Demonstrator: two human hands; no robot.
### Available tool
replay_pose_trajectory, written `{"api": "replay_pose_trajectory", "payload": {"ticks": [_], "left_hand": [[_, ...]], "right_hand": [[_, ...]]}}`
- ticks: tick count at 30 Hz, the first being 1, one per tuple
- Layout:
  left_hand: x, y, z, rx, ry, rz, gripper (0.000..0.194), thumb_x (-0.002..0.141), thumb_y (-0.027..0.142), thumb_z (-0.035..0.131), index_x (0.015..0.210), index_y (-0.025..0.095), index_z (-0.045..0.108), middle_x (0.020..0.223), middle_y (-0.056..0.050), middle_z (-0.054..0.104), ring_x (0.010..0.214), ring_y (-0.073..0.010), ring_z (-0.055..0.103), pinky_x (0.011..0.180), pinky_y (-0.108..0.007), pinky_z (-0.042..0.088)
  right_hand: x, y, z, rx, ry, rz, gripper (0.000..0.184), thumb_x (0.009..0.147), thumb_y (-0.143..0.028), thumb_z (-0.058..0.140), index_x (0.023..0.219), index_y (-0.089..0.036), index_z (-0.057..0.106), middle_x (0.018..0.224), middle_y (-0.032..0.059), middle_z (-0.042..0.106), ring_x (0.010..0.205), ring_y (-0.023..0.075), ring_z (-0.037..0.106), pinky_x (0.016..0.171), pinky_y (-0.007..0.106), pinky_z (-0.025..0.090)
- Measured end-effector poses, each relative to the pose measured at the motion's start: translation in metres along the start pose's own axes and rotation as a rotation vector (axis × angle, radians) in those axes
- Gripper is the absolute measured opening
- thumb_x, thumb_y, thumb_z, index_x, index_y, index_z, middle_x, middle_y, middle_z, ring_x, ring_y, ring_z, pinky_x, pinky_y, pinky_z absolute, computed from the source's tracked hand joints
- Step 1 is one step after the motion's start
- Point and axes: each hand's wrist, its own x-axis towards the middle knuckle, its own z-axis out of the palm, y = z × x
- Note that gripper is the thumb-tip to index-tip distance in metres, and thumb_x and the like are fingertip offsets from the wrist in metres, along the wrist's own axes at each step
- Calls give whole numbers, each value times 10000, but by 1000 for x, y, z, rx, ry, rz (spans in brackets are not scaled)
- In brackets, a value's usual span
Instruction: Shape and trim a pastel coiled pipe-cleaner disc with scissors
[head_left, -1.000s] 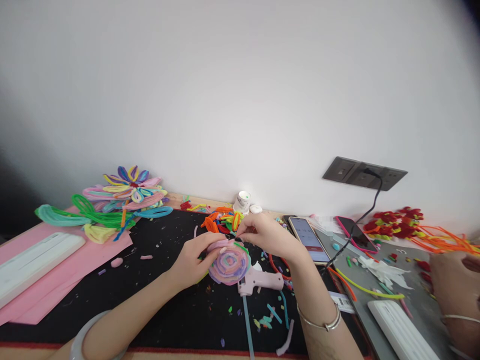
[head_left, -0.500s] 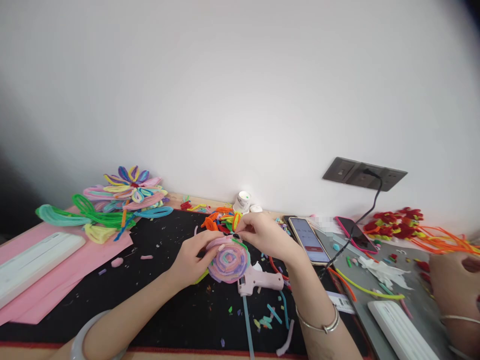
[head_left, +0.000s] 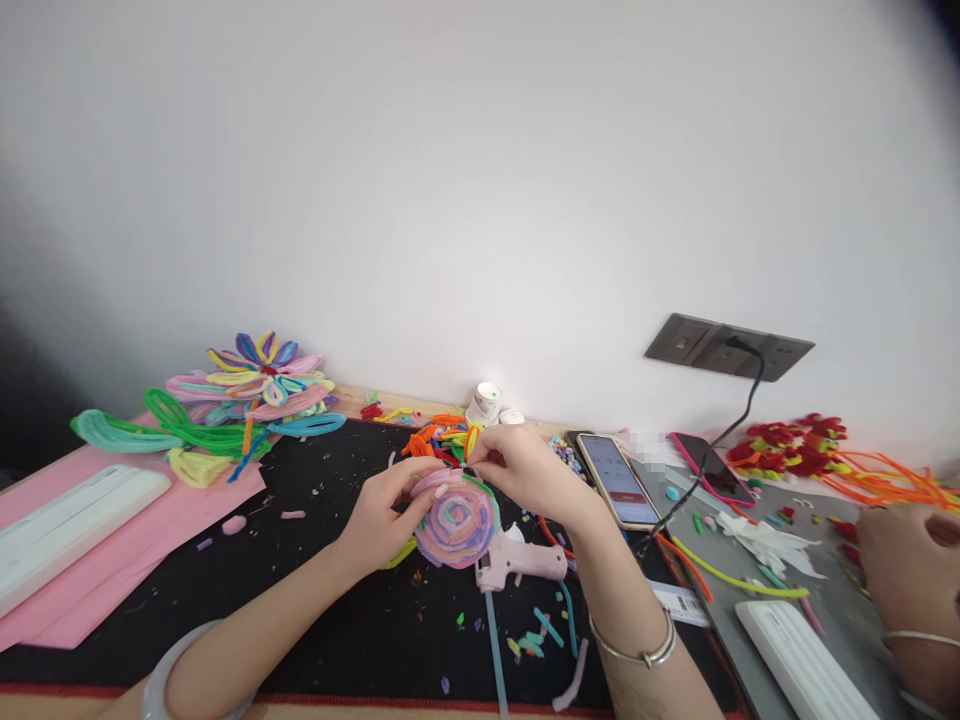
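Observation:
A round spiral disc of pastel pipe cleaners (head_left: 459, 522), pink, purple and yellow with a green strand on its rim, stands tilted over the black mat (head_left: 315, 590). My left hand (head_left: 390, 512) grips the disc's left edge, fingers curled round it. My right hand (head_left: 525, 470) pinches the disc's top edge at the green strand. A pink glue gun (head_left: 519, 565) lies just right of the disc, under my right wrist.
Pipe-cleaner flowers (head_left: 247, 385) and green loops lie back left on pink paper (head_left: 112, 560). Orange and yellow pieces (head_left: 444, 440) sit behind the disc. Two phones (head_left: 616, 480) and a cable lie right. Another person's hand (head_left: 911, 570) rests at far right.
My right hand has crept a little left and back along the disc's top edge. The disc has tipped up slightly. My left hand keeps its hold.

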Motion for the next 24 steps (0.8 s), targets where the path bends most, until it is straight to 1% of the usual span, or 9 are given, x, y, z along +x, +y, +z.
{"api": "replay_pose_trajectory", "payload": {"ticks": [6,24], "left_hand": [[-1,-2,0,13,-1,11,208,870,274,566,1030,157,628,965,-93,737,789,-191,709,673,-258,556],[0,0,0,12,-5,6,204,873,283,563,1019,163,640,935,-84,735,779,-193,704,676,-261,555]], "right_hand": [[0,0,1,7,6,-5,213,719,41,538,631,-152,524,603,-47,521,576,78,448,555,193,327],[0,0,2,24,-29,26,194,742,15,521,644,-153,525,609,-43,507,587,89,443,582,211,332]]}}
